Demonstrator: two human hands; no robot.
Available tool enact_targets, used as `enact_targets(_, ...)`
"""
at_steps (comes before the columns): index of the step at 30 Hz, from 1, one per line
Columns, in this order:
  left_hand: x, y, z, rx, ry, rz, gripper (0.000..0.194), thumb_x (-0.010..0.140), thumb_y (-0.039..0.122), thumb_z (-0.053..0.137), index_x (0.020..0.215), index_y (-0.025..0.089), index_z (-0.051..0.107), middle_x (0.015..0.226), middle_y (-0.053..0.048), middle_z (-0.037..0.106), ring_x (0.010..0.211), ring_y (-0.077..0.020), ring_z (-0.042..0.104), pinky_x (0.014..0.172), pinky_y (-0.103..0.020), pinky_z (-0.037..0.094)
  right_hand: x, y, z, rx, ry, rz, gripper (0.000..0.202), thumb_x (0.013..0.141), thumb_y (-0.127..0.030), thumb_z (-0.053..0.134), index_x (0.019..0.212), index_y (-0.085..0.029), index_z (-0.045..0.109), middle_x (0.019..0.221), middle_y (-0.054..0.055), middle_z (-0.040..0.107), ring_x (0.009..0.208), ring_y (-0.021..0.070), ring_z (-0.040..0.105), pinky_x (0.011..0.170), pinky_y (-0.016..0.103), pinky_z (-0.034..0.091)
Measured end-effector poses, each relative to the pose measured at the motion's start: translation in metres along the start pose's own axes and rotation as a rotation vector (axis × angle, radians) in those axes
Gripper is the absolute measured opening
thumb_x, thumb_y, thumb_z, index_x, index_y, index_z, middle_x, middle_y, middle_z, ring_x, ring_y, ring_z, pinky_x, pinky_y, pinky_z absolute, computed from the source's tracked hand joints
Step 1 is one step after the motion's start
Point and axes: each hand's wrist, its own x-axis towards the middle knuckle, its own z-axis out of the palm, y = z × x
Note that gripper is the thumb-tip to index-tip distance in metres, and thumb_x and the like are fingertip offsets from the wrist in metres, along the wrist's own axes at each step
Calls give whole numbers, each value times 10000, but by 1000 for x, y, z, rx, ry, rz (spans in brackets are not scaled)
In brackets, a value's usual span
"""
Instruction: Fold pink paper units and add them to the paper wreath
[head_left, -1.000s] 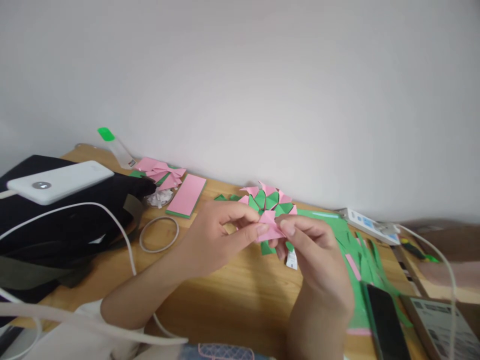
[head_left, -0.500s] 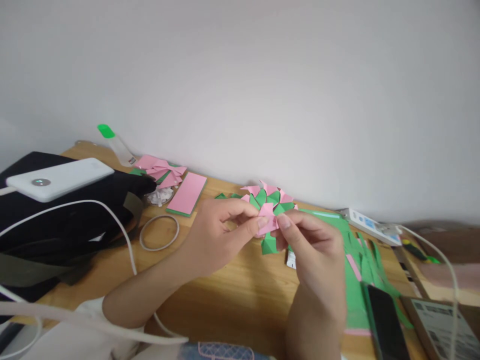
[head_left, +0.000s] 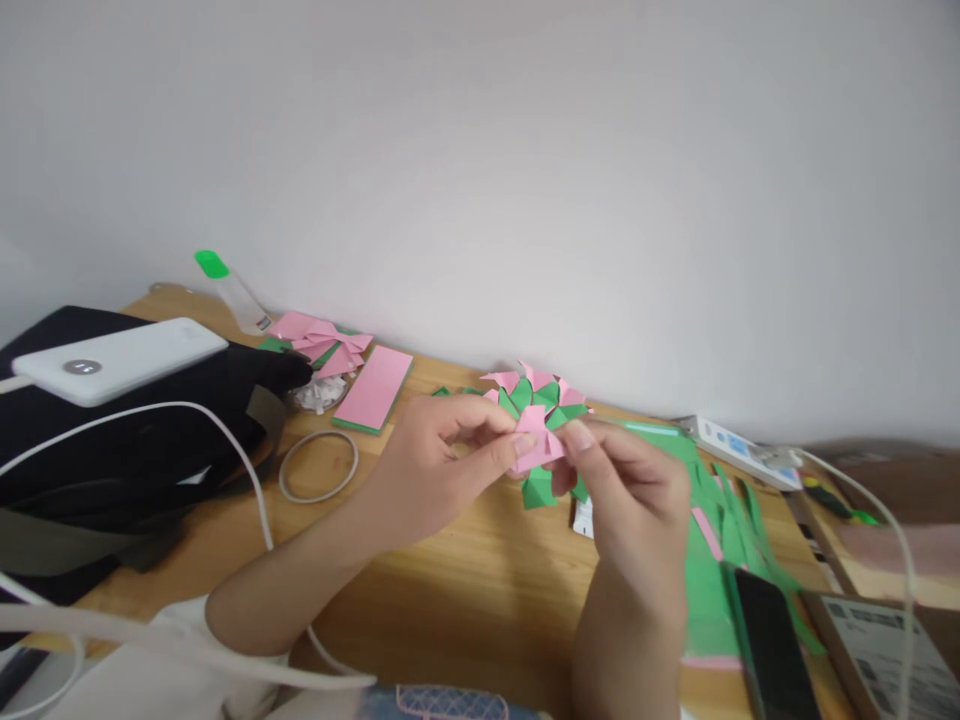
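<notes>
A small folded pink paper piece (head_left: pixel 534 450) is held between both hands in the middle of the head view. My left hand (head_left: pixel 450 465) pinches its left side, thumb on top. At its right edge, the thumb and fingers of my right hand (head_left: pixel 626 480) are closed on it. Beyond the fingers stands a ring of folded pink and green paper points (head_left: pixel 551 392), partly hidden by the hands. A green folded part (head_left: pixel 539 490) shows just below the pink piece.
To the left are a power bank (head_left: pixel 124 360) on a black bag, a white ring (head_left: pixel 319 466), stacked pink paper (head_left: pixel 375 388), folded pieces (head_left: pixel 326 340) and a green-capped bottle (head_left: pixel 232 290). A phone (head_left: pixel 772 640), green sheets (head_left: pixel 709 590) and a power strip (head_left: pixel 739 450) lie right.
My right hand has shifted slightly to the right, and more of the pink piece's right side shows. My left hand keeps its pinch in nearly the same place.
</notes>
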Motion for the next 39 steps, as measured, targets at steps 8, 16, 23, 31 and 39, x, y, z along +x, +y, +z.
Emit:
enact_targets(8,1,-1,2,-29,-7,-22,193,829,211,642,652,141,678,631,-18,677,609,-119,599,574,-217,457,0,1,8,-49,257,-163,134,869,-179,658,886,-274,752,783,-1,695,659,132,610,568,272,488)
enact_targets(16,0,1,2,144,-33,65,259,856,220,600,612,145,647,610,-11,663,596,-118,584,553,-219,417,-4,-4,13,-252,141,-308,350,850,-88,653,1080,-339,728,915,7,708,821,157,645,661,296,537)
enact_targets(23,-1,2,2,256,-50,189,241,880,206,590,652,152,647,610,15,637,570,-93,543,538,-191,402,-4,-5,10,-170,88,-226,261,850,-124,665,1017,-308,746,913,21,715,858,185,654,709,337,536)
enact_targets(31,-1,0,1,370,-69,258,235,897,179,592,666,150,622,604,41,592,575,-69,515,554,-172,379,-6,-8,7,-201,44,-239,283,841,-80,670,998,-304,740,920,-6,713,853,149,654,732,302,525)
enact_targets(39,1,-2,1,366,-65,245,232,890,185,607,663,147,641,624,21,645,596,-93,565,571,-202,394,-5,-7,6,-176,65,-228,243,828,-88,694,935,-301,746,866,-11,714,815,145,647,647,281,509)
